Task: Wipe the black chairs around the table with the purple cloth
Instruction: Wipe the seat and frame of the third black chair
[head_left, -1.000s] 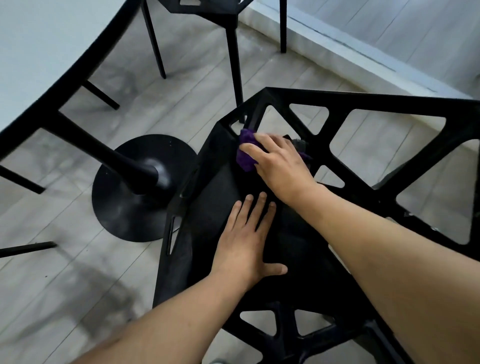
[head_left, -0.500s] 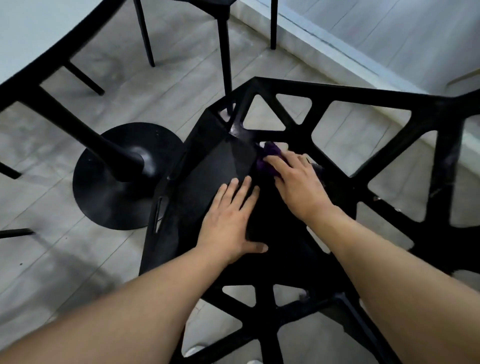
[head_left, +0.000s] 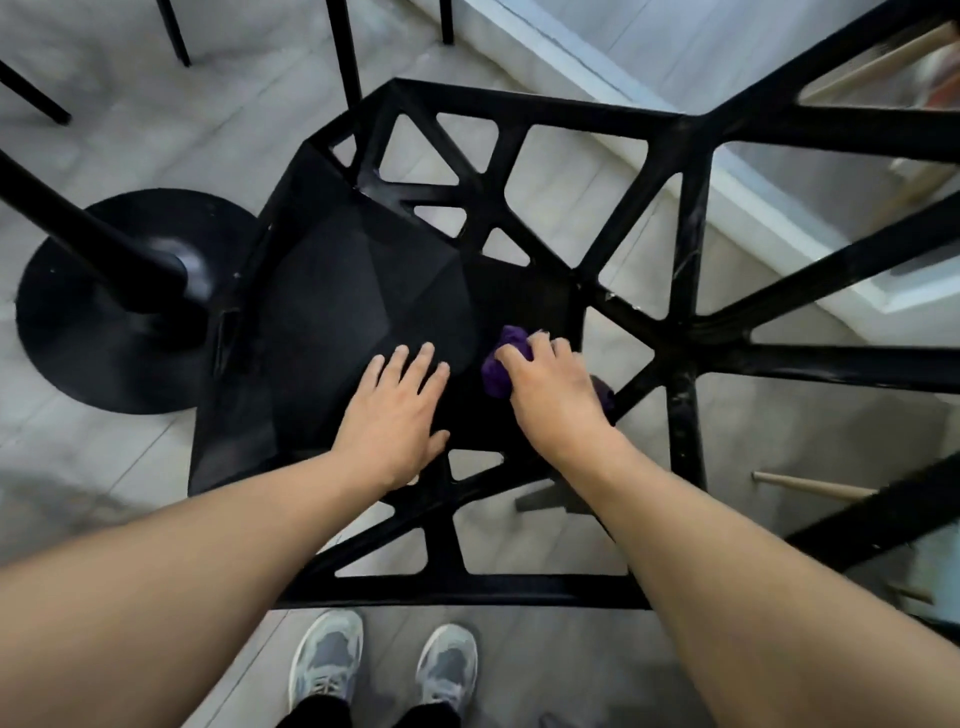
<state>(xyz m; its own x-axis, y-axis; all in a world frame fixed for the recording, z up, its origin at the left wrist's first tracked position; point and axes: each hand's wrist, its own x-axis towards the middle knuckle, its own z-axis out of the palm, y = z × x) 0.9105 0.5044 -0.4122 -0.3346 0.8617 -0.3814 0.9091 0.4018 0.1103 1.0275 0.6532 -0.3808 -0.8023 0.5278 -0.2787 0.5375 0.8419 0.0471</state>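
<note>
while the head view looks steeply down, a black chair (head_left: 363, 291) with an openwork frame of triangular cut-outs fills the middle. the left hand (head_left: 395, 410) rests flat on the near part of the solid seat, palm down, fingers straight and slightly spread, thumb out toward the right. just beside it, the right hand (head_left: 550, 395) presses on the purple cloth (head_left: 496, 379), its fingers curled over the bunched fabric. the cloth sits at the right edge of the seat where the seat meets the frame bars; most of it is hidden under the hand, with a fold showing past the fingertips and a small bit poking out on the far side of the hand. both bare forearms reach in from the bottom edge. to the left, the table's round black base (head_left: 104, 322) and slanting post stand on the pale wood floor (head_left: 156, 467), close to the chair's left side. thin legs of another chair (head_left: 345, 47) show at the top. two grey shoes (head_left: 327, 660) stand below the chair's near bar.
</note>
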